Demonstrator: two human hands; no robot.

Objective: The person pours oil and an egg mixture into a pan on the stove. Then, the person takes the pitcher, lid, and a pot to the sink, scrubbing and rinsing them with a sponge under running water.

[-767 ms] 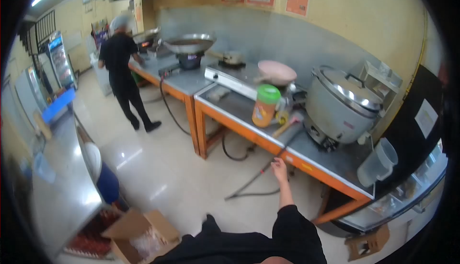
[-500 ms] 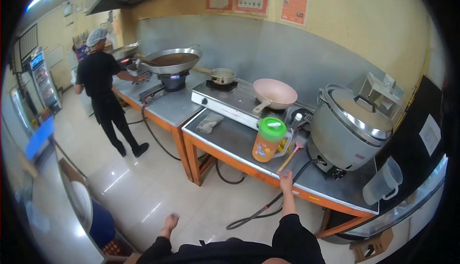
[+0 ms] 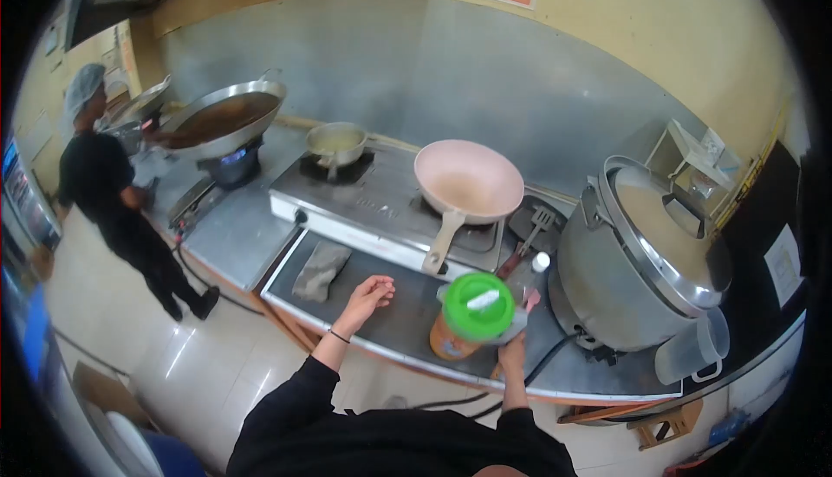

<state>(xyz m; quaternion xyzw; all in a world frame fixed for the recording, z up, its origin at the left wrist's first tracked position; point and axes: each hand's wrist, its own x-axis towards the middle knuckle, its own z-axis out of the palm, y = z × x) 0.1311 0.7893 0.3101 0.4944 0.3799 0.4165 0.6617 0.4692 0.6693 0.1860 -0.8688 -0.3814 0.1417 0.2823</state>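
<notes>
My left hand (image 3: 368,298) is over the front counter, between a grey cloth (image 3: 322,270) and a plastic jug (image 3: 458,343) of orange drink with a green lid. Its fingers are loosely bent, with nothing in them. My right hand (image 3: 513,357) is low at the counter's front edge, close beside the jug's handle. A spatula with a pink head (image 3: 531,299) lies there too, its wooden handle passing next to that hand. The right fingers are largely hidden, so any grip is unclear. Behind the jug stands a clear bottle with a white cap (image 3: 541,262).
A pink frying pan (image 3: 468,181) and a small pot (image 3: 336,144) sit on the gas stove (image 3: 381,204). A large rice cooker (image 3: 598,260) and a clear pitcher (image 3: 693,347) stand right. At left, a co-worker (image 3: 100,174) stands near a big wok (image 3: 221,122).
My left hand has risen from beside my body to over the counter. My right hand has come closer to the jug and the spatula handle. The view has moved nearer the counter.
</notes>
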